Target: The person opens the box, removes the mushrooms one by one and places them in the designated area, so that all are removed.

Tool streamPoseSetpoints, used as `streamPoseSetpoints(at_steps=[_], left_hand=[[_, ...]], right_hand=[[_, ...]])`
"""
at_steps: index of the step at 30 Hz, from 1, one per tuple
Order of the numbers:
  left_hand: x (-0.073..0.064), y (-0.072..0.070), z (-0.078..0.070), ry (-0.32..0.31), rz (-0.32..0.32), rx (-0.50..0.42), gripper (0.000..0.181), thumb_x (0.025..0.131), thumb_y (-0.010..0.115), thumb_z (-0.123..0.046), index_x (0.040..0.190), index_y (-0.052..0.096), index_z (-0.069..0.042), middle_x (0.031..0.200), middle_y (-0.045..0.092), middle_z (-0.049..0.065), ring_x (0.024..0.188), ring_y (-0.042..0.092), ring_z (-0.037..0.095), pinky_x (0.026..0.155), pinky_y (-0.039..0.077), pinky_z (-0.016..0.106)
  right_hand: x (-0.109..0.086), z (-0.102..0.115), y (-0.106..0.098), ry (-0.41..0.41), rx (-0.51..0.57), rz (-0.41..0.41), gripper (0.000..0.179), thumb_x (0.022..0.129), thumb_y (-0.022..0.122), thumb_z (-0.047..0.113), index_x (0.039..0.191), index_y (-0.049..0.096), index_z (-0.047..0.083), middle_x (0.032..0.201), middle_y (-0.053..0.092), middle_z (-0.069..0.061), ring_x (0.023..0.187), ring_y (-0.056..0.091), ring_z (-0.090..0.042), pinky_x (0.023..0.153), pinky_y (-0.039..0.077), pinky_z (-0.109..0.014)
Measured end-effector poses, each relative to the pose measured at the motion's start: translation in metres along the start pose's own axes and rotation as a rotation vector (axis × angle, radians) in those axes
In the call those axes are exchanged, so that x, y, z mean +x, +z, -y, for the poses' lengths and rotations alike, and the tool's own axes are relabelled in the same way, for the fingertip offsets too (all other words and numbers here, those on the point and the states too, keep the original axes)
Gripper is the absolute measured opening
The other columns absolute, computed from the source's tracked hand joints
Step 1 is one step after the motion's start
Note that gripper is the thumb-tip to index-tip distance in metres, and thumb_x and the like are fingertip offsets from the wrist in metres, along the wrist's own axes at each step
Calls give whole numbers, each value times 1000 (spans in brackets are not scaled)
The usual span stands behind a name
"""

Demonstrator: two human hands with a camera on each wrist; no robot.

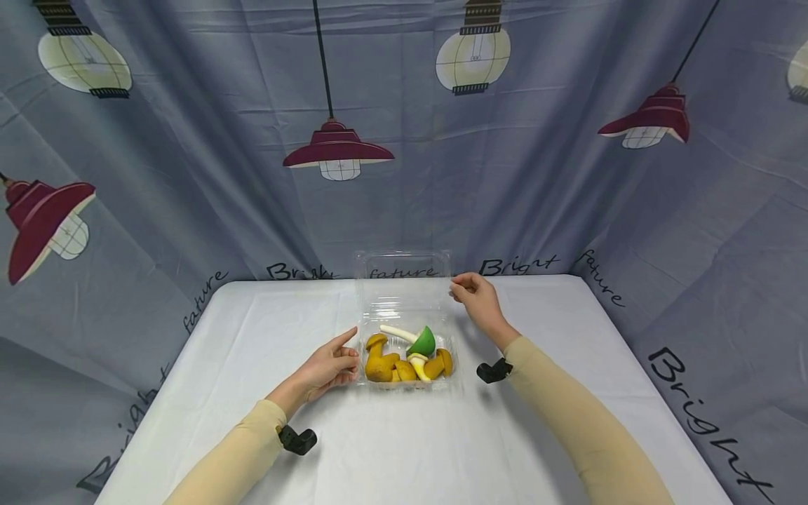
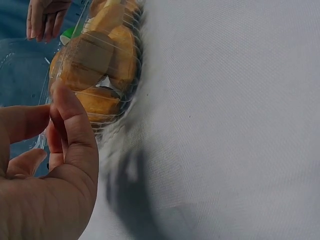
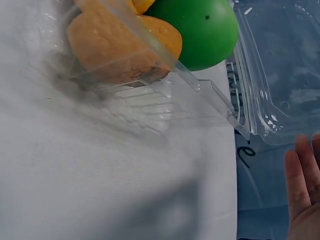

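A clear plastic clamshell box sits on the table with its hinged lid raised at the back. Inside lie several brown-orange mushrooms, a green-capped mushroom with a long white stem, and a yellow-and-white mushroom. My left hand pinches the box's left rim with thumb and finger, its index finger stretched forward. At the lid's right edge, my right hand pinches the plastic between fingertips and thumb; in the right wrist view the thumb is hidden and the fingers touch the lid's edge.
A white cloth covers the table. Behind and beside it hangs a grey-blue curtain printed with lamps and lettering. Each wrist wears a small black camera, the left one near the table surface.
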State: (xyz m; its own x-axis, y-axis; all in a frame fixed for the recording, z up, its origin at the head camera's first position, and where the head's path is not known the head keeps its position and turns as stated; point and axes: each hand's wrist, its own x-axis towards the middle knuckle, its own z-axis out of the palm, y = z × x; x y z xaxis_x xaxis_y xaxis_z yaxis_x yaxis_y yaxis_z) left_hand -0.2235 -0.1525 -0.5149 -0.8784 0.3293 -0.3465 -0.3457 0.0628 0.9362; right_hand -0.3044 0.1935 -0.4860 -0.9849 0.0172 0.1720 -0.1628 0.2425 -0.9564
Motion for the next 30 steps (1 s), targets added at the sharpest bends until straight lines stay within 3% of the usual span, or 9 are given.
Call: streamPoseSetpoints(at_steps=[6,12,21,30], left_hand=[[1,0,1,-4,-7,-4,72,104,55,0,165,23,-22,115,53,16,86,55,19,74,61,30],[1,0,1,3,6,-4,73,103,55,1,165,22,-20,113,53,14,85,55,18,73,61,29],[1,0,0,-5,3,-3,74,102,58,0,165,24,-22,112,54,13,86,55,19,74,61,31],[0,-1,-1,7,15,7,73,102,58,-2,165,24,-21,113,54,13,86,55,18,74,61,30]], right_hand=[[6,-3,3,21,-28,8,24,103,61,9,124,60,-4,111,64,-21,104,66,-38,94,59,-48],[11,-5,5,59,-61,14,26,101,61,4,126,61,-4,108,64,-20,98,68,-32,85,61,-36],[13,-12,7,121,-85,46,37,99,61,-3,135,57,-5,110,63,-23,96,67,-32,87,62,-41],[10,-15,9,127,-70,78,46,94,60,-9,139,51,-14,99,63,-18,80,66,-21,78,63,-37]])
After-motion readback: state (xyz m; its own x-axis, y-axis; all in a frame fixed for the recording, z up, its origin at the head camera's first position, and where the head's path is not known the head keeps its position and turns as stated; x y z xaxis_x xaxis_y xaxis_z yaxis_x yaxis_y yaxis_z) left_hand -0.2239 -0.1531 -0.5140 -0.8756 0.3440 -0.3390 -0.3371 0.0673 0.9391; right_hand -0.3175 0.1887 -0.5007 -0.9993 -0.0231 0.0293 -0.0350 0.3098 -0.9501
